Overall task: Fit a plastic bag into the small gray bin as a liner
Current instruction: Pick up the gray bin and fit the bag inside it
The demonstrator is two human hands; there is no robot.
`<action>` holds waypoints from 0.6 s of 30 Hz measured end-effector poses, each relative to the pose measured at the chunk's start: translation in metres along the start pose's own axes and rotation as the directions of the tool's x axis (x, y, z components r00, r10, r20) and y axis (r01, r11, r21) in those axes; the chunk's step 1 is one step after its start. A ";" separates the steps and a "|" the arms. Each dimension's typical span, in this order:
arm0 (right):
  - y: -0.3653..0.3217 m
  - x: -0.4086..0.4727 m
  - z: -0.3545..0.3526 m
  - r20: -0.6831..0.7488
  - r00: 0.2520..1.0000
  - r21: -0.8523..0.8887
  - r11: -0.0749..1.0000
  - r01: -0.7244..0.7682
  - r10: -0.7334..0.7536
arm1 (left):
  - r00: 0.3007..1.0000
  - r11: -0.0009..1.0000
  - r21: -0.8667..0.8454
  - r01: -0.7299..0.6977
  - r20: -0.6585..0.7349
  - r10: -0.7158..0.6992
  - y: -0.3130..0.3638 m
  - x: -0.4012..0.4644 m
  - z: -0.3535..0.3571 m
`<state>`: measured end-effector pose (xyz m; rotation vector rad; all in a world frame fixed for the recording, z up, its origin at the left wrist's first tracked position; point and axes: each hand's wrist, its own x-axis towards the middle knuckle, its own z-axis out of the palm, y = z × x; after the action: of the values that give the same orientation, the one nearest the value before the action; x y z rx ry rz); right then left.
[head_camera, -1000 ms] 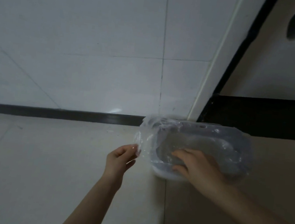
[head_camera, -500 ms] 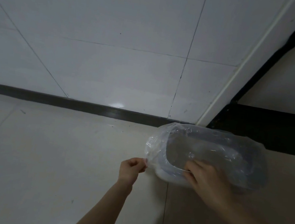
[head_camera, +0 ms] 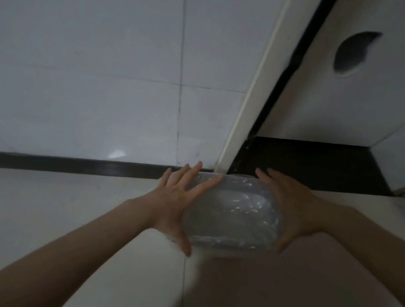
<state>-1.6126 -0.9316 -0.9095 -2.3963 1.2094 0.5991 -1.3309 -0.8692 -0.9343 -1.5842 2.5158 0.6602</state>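
Observation:
The small gray bin point(head_camera: 231, 250) stands on the floor by the wall corner, seen from above. A clear crinkled plastic bag point(head_camera: 235, 212) lines its inside and folds over the rim. My left hand point(head_camera: 175, 201) clasps the bin's left end, fingers spread along the far rim and thumb at the near corner. My right hand point(head_camera: 299, 211) presses against the right end in the same way, over the bag's folded edge. The bin's outer sides are mostly hidden by my hands.
A white tiled wall point(head_camera: 105, 65) with a black baseboard point(head_camera: 67, 164) runs behind the bin. A white corner post point(head_camera: 255, 88) and a dark threshold point(head_camera: 309, 164) lie just beyond it. A white panel with a dark oval hole point(head_camera: 354, 52) stands at the upper right.
My left hand let go of the bag's edge and moved onto the bin's left end. My right hand shifted from the near rim to the right end. The bag now sits smoother over the rim.

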 end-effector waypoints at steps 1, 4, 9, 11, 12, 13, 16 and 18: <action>0.004 0.001 0.004 0.007 1.000 0.012 1.000 0.016 -0.016 | 0.999 0.998 0.048 0.029 0.037 -0.030 0.000 0.007 0.003; 0.012 0.001 0.016 -0.027 0.999 0.107 0.993 0.047 -0.044 | 0.995 0.996 0.049 0.070 0.064 -0.073 -0.003 0.012 0.009; 0.025 -0.007 0.039 -0.168 0.982 0.274 0.953 0.127 -0.083 | 1.000 0.999 -0.021 0.024 -0.006 -0.025 -0.006 0.004 0.021; 0.029 -0.009 0.049 -0.249 0.965 0.325 0.932 0.160 -0.079 | 0.999 0.998 -0.067 0.009 -0.046 -0.012 -0.008 0.004 0.026; 0.030 -0.009 0.053 -0.279 0.958 0.353 0.922 0.162 -0.061 | 0.998 0.996 -0.090 0.006 -0.067 -0.012 -0.010 0.005 0.029; 0.031 -0.009 0.056 -0.300 0.953 0.383 0.911 0.154 -0.034 | 0.996 0.993 -0.116 0.007 -0.085 -0.017 -0.012 0.005 0.033; 0.034 -0.008 0.066 -0.309 0.948 0.516 0.851 0.102 0.073 | 0.991 0.978 -0.205 0.027 -0.121 -0.053 -0.016 0.002 0.042; 0.035 -0.009 0.072 -0.284 0.950 0.589 0.805 0.065 0.131 | 0.988 0.972 -0.233 0.026 -0.145 -0.061 -0.017 0.000 0.048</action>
<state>-1.6602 -0.9077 -0.9696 -1.9598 1.3204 -0.1665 -1.3226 -0.8558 -0.9831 -1.8250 2.5804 0.8870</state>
